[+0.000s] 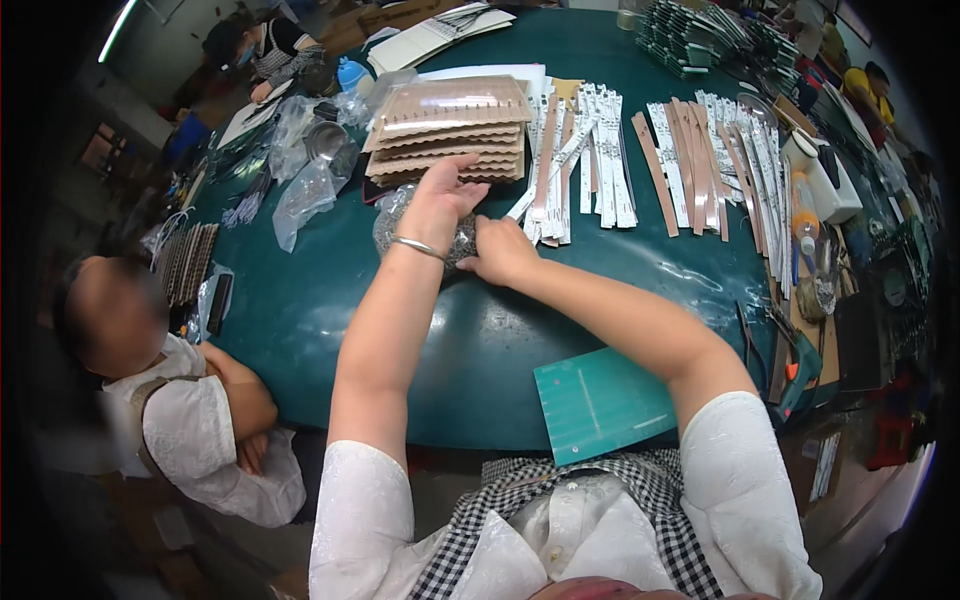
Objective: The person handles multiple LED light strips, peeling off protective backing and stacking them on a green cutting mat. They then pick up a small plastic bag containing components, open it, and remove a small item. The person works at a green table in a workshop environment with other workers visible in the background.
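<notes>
In front of a stack of tan wavy-edged sheets [450, 135] lies a clear plastic bag [462, 241] full of small greyish pieces, too small to name. My left hand [450, 193] reaches over this bag with its palm partly turned up and its fingers apart, holding nothing I can see. The bag shows on both sides of my left wrist, which wears a silver bangle [418, 246]. On the bag's right side my right hand [505, 251] has its fingers bent and closed on the plastic. Part of the bag is hidden under my left wrist.
White printed strips [605, 160] and brown strips [690, 165] lie right of the stack. A green mat [605, 405] sits at the near edge. Pliers [750, 340] and a glue gun [800, 370] lie far right. A person [200, 400] sits at left with folded arms.
</notes>
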### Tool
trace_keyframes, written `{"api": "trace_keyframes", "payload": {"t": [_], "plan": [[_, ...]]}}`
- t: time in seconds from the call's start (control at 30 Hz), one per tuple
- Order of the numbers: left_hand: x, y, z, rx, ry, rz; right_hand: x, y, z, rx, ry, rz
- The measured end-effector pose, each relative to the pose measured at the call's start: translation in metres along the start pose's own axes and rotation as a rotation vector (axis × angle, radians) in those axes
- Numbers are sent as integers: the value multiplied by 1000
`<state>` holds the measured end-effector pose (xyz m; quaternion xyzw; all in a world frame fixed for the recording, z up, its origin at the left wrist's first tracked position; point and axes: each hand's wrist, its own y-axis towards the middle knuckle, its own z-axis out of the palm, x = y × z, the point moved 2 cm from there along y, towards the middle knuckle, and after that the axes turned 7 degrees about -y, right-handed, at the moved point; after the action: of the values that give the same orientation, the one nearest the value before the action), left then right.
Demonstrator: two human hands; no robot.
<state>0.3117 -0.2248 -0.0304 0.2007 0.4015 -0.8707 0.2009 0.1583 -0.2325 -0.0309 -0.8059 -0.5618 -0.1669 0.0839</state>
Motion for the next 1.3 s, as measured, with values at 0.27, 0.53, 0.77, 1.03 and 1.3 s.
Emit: {"api": "trace_keyframes", "payload": {"t": [0.27, 0.53, 0.77, 1.03, 1.3], "plan": [[17, 24, -8, 6, -45, 52, 53, -36, 92, 168, 368, -414], [7, -66, -26, 36, 1321, 448, 20, -62, -20, 508, 161, -558], [21, -125, -68, -420, 2059, 960, -31, -83, -55, 494, 127, -385], [83, -188, -88, 161, 1860, 1271, -55, -82, -50, 259, 305, -236], [88, -206, -84, 198, 1965, 1208, -6, -63, 11, 114, 444, -147]]}}
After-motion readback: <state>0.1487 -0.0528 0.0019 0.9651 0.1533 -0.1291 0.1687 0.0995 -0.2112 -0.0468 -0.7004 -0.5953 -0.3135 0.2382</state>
